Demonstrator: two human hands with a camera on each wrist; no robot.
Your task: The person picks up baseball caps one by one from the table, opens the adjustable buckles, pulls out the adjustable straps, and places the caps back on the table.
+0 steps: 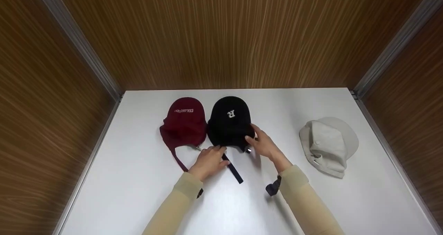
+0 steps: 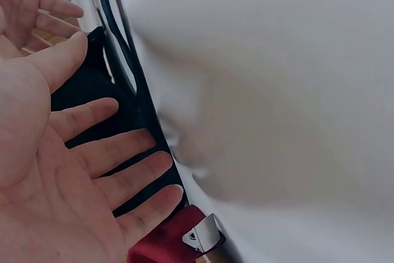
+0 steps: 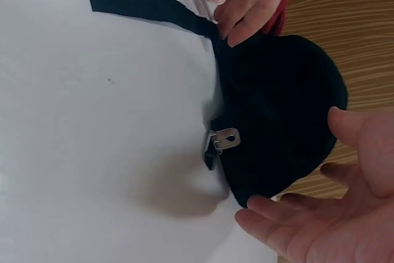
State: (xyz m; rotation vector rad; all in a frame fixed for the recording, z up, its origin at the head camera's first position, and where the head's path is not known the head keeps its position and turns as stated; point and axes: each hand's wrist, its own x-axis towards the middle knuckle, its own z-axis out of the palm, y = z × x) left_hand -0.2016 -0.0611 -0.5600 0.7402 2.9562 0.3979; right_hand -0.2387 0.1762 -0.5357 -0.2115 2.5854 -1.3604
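Observation:
A black cap (image 1: 226,124) with a white letter R lies on the white table, its loose back strap (image 1: 233,171) trailing toward me. My left hand (image 1: 209,160) is at the cap's lower left edge by the strap; the left wrist view shows its fingers (image 2: 123,152) nearly straight along the black cloth. At the cap's right side, my right hand (image 1: 263,143) touches the edge with relaxed fingers and thumb. Close by it is the cap's metal buckle (image 3: 228,138). Directly left of the black cap is a dark red cap (image 1: 185,124), its metal clasp (image 2: 203,233) near my left fingertips.
A cream cap (image 1: 327,145) lies apart on the right of the white table (image 1: 138,200). Wood-grain panels (image 1: 225,37) with metal corner strips enclose the back and both sides. The red cap's strap (image 1: 178,160) hangs down toward my left wrist.

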